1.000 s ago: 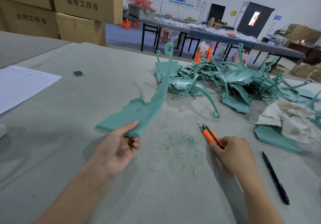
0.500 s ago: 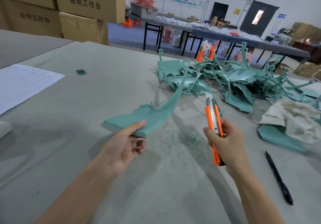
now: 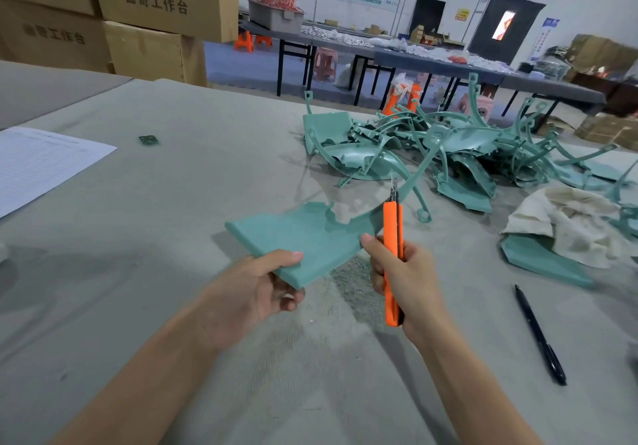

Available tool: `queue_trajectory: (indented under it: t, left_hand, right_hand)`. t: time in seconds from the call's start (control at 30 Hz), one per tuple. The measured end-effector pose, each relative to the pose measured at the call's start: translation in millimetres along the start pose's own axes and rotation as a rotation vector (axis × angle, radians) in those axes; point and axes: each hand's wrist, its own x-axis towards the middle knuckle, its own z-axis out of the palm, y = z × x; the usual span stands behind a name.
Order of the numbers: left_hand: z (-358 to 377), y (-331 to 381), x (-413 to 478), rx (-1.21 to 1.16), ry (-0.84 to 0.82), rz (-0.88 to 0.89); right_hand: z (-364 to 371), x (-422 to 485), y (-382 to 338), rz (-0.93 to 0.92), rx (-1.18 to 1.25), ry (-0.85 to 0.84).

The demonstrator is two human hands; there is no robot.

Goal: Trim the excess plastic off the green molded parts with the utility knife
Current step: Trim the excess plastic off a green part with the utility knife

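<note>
Fingers (image 3: 288, 303) of the left hand (image 3: 248, 292) pinch the near corner of a flat, curving green molded plastic part (image 3: 303, 234), held above the grey counter (image 3: 172, 203). Just right of those fingers, the right hand (image 3: 411, 279) grips an orange-handled utility knife (image 3: 392, 237) upright. Trimming looks about to start: next, the blade must meet the part's ragged far rim. The blade tip is too thin to judge contact.

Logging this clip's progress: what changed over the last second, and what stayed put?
The right hand lifted the orange utility knife from near the table, turned it upright and brought it left, up to the curved green plastic part. The left hand kept gripping that part, tilting it flatter. The black pen, white cloth and pile of green parts stayed put.
</note>
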Motion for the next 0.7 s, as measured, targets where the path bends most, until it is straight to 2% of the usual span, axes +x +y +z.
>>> queue_trajectory:
  t: [0.13,0.27,0.33,0.4,0.43,0.47,0.5,0.6,0.7]
  left_hand:
    - [1,-2,-1,-0.08,-0.058,-0.091]
    - [-1,7,-7,0.247,-0.085,-0.031]
    - [2,10,-9,0.43,0.007,0.163]
    - [0,6,-6,0.655,0.23,0.58]
    - [-1,6,-5,0.856,0.375,0.826]
    - [-2,6,-5,1.061,0.433,1.02]
    - [-2,5,-5,1.236,0.425,1.121]
    - [-6,2,-5,1.486,0.286,1.066]
    - [-5,-4,-6,1.506,0.227,1.104]
  right_hand:
    - [1,-1,-1,-0.103,-0.076,0.05]
    - [-3,-2,-4,-0.118,0.064,0.166]
    - [-7,0,-5,-0.152,0.079,0.27]
    - [-11,1,-5,-0.202,0.07,0.348]
    - [-13,0,-6,-0.217,0.079,0.359]
    - [-13,-1,-6,-0.225,0.096,0.345]
    - [-13,-3,-7,-0.228,0.114,0.309]
    - [-6,-7,-10,-0.228,0.191,0.146]
    - [3,-11,-13,-0.202,0.238,0.008]
